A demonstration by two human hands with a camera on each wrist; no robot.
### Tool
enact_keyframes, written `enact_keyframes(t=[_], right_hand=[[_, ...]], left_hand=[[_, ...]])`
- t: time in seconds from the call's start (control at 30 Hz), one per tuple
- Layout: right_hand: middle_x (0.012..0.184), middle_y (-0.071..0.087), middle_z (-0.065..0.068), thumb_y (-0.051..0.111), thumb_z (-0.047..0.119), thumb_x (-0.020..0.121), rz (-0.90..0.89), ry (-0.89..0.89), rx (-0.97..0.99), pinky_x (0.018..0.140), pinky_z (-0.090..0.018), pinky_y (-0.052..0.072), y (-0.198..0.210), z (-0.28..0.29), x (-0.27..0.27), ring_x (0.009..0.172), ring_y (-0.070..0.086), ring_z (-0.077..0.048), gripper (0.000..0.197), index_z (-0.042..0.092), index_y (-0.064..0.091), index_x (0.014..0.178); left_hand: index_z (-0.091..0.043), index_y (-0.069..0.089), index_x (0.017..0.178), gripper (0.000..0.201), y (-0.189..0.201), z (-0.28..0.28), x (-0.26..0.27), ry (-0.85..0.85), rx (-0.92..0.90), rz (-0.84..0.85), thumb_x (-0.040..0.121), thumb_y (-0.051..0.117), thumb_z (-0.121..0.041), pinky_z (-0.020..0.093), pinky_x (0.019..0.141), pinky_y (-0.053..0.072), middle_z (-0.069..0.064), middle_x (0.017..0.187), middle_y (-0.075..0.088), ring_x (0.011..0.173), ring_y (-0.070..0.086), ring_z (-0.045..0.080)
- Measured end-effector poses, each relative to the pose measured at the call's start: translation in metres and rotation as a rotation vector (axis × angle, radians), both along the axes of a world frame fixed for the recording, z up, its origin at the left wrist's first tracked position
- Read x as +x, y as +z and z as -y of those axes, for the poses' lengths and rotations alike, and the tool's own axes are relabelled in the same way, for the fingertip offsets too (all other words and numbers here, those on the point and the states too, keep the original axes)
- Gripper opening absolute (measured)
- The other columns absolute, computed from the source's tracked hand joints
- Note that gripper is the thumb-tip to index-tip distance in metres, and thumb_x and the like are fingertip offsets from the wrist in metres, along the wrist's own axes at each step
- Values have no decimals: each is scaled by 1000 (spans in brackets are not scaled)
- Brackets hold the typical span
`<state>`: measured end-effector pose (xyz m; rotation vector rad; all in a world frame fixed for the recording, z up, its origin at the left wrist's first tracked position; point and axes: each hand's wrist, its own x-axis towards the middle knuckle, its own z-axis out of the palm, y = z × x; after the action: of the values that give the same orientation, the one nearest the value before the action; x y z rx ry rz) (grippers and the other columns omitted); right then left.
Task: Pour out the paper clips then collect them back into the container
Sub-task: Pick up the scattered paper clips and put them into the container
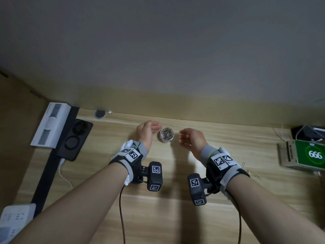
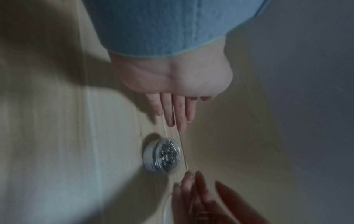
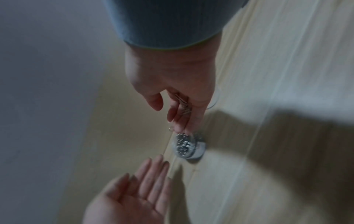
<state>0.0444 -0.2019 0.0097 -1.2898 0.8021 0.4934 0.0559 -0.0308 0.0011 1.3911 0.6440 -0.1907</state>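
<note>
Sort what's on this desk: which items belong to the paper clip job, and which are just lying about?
Job:
- container, full of paper clips
- few clips in the right hand
- stray clips on the desk at right
- left hand, flat and holding nothing

Lying about:
- green box marked 666
- power strip
- black phone
- white device

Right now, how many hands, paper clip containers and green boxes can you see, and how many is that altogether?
Hands: 2, the left hand and the right hand, which holds a few paper clips
Paper clip container: 1
Green box: 1
Total: 4
</note>
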Motion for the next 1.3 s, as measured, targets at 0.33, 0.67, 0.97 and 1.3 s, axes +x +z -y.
enact_keyframes(t=[0.33, 0.67, 0.97, 1.3], right_hand=[[96, 62, -17, 55, 21, 94, -14, 105, -55, 65, -27, 52, 15, -33, 22, 70, 59, -22, 21, 2, 61, 100], [123, 65, -7, 43, 23, 98, 82, 66, 101, 101, -32, 42, 23, -37, 5, 117, 59, -20, 35, 10, 60, 125], [79, 66, -5, 56, 12, 92, 81, 18, -121, 65, -28, 44, 19, 4, -39, 67, 59, -17, 10, 11, 65, 96], [72, 64, -10, 50, 4, 93, -24, -132, -180, 50, -18, 48, -22, 101, -128, 48, 59, -13, 17, 3, 66, 98]], left_hand=[[0, 68, 93, 33, 5, -45, -22, -23, 75, -72, 96, 39, -15, 29, 71, 47, 21, 93, 72, 80, 65, 26], [-6, 68, 85, 30, 14, -49, -42, -102, 82, -43, 94, 41, -16, 27, 64, 45, 14, 81, 74, 75, 67, 21], [-8, 70, 91, 13, 1, -29, -60, -276, 222, -71, 89, 57, -8, 26, 61, 44, 8, 80, 71, 69, 60, 16], [-15, 70, 102, 31, -59, 27, -74, -705, 949, 126, 76, 78, -30, 39, 90, 50, 5, 108, 62, 97, 60, 24]])
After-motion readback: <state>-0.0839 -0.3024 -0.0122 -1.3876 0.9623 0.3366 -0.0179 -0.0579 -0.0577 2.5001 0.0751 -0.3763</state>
